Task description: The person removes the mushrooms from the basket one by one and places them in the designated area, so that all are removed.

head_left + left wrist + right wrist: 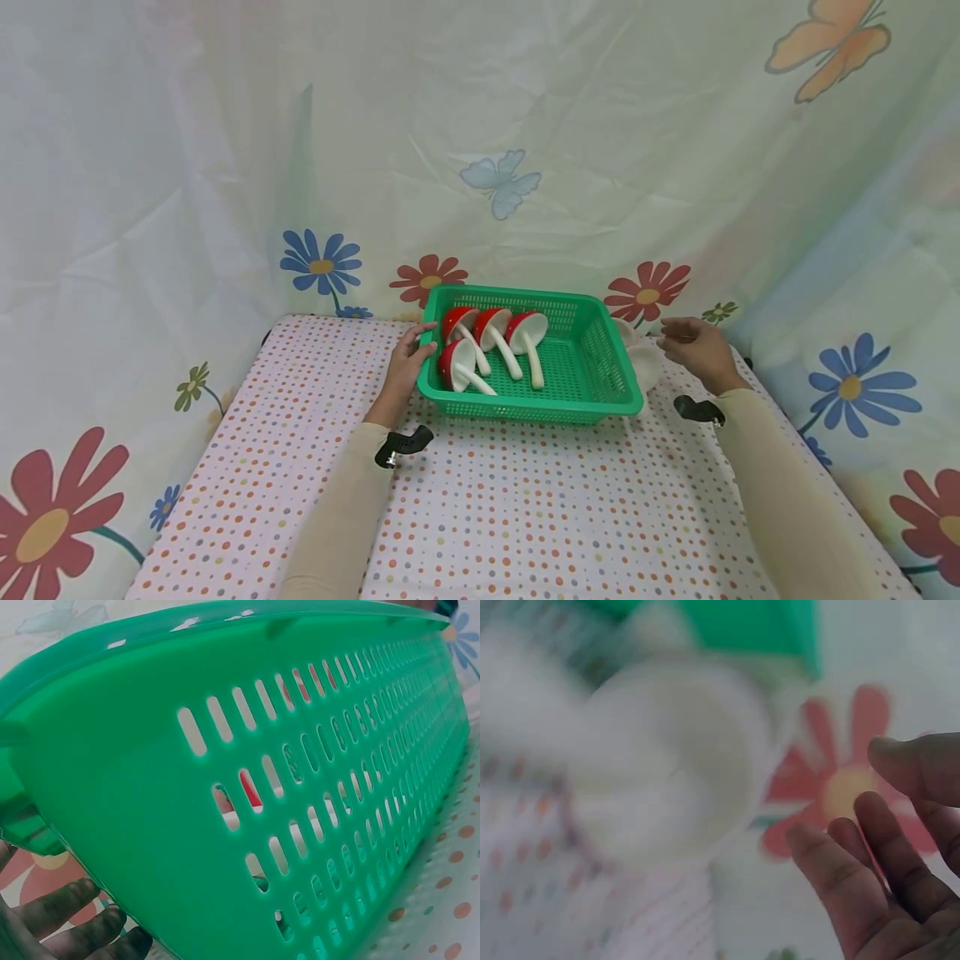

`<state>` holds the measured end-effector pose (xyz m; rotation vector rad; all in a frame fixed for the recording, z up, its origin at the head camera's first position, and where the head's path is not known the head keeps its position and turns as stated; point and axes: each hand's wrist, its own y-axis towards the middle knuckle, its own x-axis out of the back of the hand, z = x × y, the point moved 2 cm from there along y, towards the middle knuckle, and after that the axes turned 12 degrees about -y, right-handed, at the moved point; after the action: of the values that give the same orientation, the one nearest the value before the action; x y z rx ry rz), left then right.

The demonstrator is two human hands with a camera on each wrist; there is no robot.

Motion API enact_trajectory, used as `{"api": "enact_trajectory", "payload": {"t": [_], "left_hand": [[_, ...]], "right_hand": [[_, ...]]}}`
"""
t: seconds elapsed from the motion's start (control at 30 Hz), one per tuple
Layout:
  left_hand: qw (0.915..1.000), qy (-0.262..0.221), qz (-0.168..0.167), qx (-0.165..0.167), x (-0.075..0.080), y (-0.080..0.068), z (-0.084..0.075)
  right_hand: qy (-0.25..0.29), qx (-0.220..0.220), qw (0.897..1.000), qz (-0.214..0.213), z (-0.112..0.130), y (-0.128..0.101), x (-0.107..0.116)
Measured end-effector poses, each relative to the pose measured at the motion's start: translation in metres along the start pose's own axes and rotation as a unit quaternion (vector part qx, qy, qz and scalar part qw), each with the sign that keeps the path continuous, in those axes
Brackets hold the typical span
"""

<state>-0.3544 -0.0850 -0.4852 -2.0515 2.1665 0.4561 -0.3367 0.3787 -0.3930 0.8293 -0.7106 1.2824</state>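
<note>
A green slotted basket (581, 354) stands on the dotted tablecloth. It holds several red-and-white spoons (491, 346), bowls up and handles toward me. My left hand (408, 362) rests against the basket's left end. Its thumb lies at the rim, and its fingers (82, 922) stretch straight beside the basket wall (150, 825). My right hand (693, 346) hovers just right of the basket with relaxed, empty fingers (877, 862). Next to that hand a white spoon bowl (647, 365) lies against the basket's right side. In the right wrist view the white bowl (667, 757) is blurred.
The table (525, 517) wears a cloth with coloured dots. A flower-and-butterfly curtain (495, 179) closes off the back and both sides. A second white piece (624, 332) sits behind the basket's right rim.
</note>
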Motion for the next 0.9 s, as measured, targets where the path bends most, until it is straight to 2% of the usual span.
{"api": "enact_trajectory", "payload": {"t": [0.2,0.4,0.63,0.9], "left_hand": [[1.0,-0.002,-0.006,0.003,0.002,-0.001,0.0],[0.9999,-0.006,-0.007,0.005,0.002,0.0,0.0],[0.9999,-0.006,-0.009,0.001,0.001,0.0,0.0],[1.0,-0.001,0.004,-0.001,0.0,0.002,-0.001]], "right_hand": [[0.023,0.068,0.997,0.041,0.056,0.007,0.0],[0.05,0.12,0.986,0.101,0.103,0.015,-0.018],[0.05,0.154,0.979,0.123,0.139,0.022,-0.052],[0.062,0.168,0.97,0.162,0.17,0.022,-0.091]]}}
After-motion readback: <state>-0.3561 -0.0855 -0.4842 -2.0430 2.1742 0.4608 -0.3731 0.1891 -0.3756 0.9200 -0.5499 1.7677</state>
